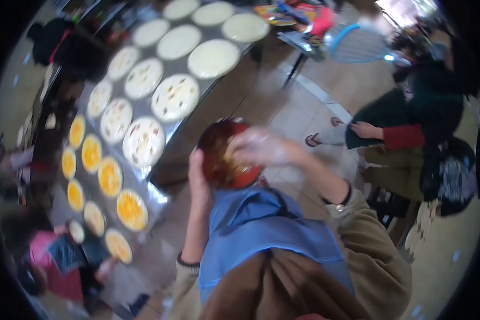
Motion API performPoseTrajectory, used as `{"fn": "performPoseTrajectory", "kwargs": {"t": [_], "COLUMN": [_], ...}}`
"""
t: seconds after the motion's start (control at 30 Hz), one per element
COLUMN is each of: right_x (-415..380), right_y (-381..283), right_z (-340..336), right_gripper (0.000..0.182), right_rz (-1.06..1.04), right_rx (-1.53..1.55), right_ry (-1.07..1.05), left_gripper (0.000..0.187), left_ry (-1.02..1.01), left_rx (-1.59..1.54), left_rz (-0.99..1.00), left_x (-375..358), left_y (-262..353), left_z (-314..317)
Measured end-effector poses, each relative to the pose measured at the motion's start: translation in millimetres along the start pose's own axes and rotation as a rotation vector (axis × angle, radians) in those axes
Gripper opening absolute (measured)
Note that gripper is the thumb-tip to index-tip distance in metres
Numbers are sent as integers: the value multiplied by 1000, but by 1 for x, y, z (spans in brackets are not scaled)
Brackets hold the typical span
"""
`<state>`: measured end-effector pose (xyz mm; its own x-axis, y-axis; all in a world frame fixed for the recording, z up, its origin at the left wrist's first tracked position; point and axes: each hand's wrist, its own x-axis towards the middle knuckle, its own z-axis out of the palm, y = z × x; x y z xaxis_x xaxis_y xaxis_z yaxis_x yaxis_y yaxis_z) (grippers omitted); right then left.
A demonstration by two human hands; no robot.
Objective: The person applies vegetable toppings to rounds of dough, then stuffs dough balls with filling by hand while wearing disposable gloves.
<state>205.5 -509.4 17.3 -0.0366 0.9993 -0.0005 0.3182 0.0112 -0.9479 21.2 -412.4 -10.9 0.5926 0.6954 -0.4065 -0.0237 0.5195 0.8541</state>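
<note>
A round red bowl (244, 178) is held in front of my blue apron (272, 229). Wrapped round the bowl's left side is my left hand (198, 178). My right hand (258, 148), in what looks like a clear glove, is in the bowl among yellowish, chopped-looking food (225, 162). Its fingers are blurred, and I cannot make out what they hold. To the left, a long metal table (184, 120) bears rows of round pale flat pieces; those nearest the bowl have dark and red bits (144, 142), and others lower left have an orange-yellow topping (132, 210).
People stand at the right, one with a red sleeve (402, 137). Another person in pink (56, 266) is at the lower left beside the table. A blue-rimmed round basket (357, 45) and a small table with colourful items (293, 18) are at the top.
</note>
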Motion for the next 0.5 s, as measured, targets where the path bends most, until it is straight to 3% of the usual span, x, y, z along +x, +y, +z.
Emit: {"fn": "performPoseTrajectory", "kwargs": {"t": [0.03,0.2,0.3,0.33,0.5], "right_x": [-10,-53,-73,-78,-98], "right_y": [-6,-53,-59,-66,-70], "right_z": [-13,-56,-60,-57,-49], "right_gripper": [26,22,26,25,22], "right_rz": [150,359,185,308,188], "right_rx": [132,14,-371,-317,-461], "right_ry": [0,66,95,110,138], "left_gripper": [58,66,67,67,66], "left_ry": [-45,-188,-201,-178,-157], "left_rx": [-1,-134,-152,-138,-175], "left_rz": [26,-92,-112,-89,-117], "left_x": [-3,-24,-43,-46,-66], "left_y": [-3,-26,-31,-36,-43], "left_z": [12,54,72,76,89]}}
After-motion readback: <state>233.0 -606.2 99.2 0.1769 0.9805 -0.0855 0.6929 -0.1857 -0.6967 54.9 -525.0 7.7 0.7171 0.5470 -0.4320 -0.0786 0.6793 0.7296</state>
